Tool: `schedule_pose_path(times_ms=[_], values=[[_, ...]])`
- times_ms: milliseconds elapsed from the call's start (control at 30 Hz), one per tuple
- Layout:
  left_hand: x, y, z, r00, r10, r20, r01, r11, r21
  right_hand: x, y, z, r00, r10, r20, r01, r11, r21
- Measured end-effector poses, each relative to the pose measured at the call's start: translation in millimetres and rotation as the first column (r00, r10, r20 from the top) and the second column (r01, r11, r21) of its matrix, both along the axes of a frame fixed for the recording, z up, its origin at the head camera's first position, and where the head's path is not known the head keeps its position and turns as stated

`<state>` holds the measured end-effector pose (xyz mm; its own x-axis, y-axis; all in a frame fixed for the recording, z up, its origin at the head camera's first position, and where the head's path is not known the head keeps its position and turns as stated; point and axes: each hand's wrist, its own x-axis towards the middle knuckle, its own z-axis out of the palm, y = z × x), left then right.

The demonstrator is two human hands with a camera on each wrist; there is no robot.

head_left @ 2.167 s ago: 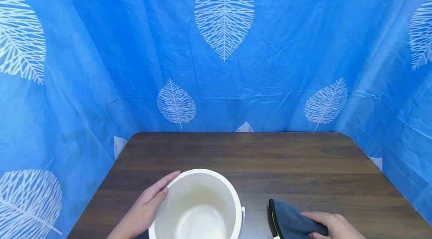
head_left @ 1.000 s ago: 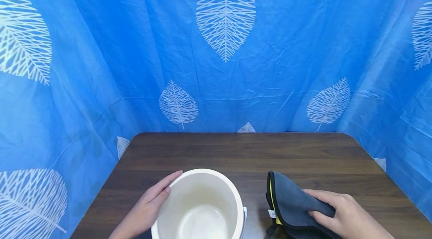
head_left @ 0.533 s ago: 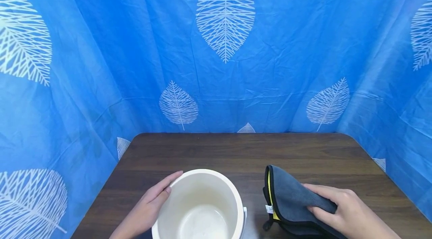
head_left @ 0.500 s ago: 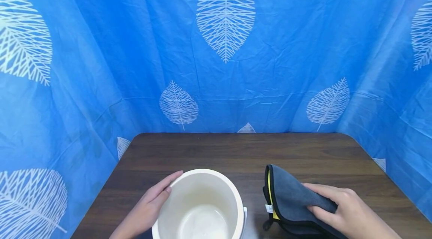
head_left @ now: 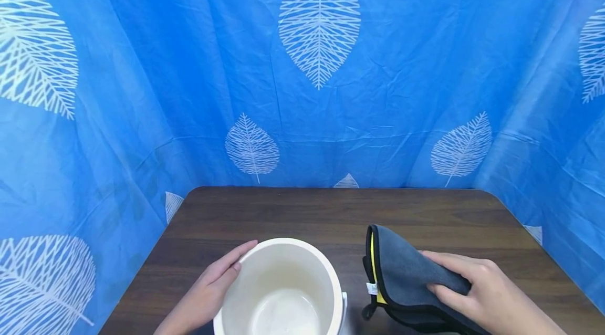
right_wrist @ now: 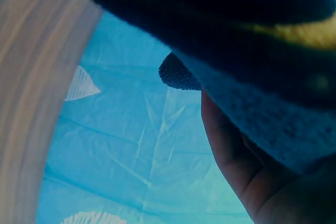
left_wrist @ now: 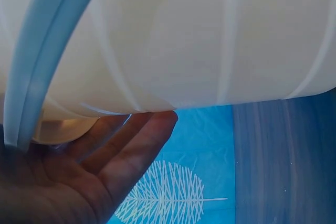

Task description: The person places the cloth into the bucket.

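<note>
Head view is showing a cream bucket at the near part of a dark wood-grained table, its round mouth facing up and its near side running out of the frame. The left hand is touching the bucket's outer left side near the rim, its grip spread, the thumb lying apart from the fingers. From the left wrist, those fingers are looking fairly straight and are reaching along the pale wall, while a bluish handle is curving past the hand. To the right of the bucket, just beside it but not touching, a folded dark gray cloth is sitting in the right hand, whose grip is pinching it between thumb and fingers. Black edging is running round the cloth, yellow lining is peeking from the fold, and a white tag is sticking out above a dark loop. Behind the table, a blue curtain printed with white leaves is hanging in soft creases.
</note>
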<state>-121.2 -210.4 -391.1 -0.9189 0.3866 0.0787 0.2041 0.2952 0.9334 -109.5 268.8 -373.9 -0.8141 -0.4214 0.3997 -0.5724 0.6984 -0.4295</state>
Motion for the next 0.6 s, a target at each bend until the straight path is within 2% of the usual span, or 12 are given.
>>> schedule_pose_path(times_ms=[333,600], values=[[0.6,0.5,0.0,1.0,-0.003,-0.019,0.003,1.0,0.001,-0.9,-10,15.1,0.996,0.01,-0.089,-0.014,0.999,-0.041],[0.4,0.5,-0.5,1.0,-0.009,-0.023,0.01,1.0,0.008,-3.2,-16,24.2,0.995,0.016,-0.094,-0.021,0.998,-0.056]])
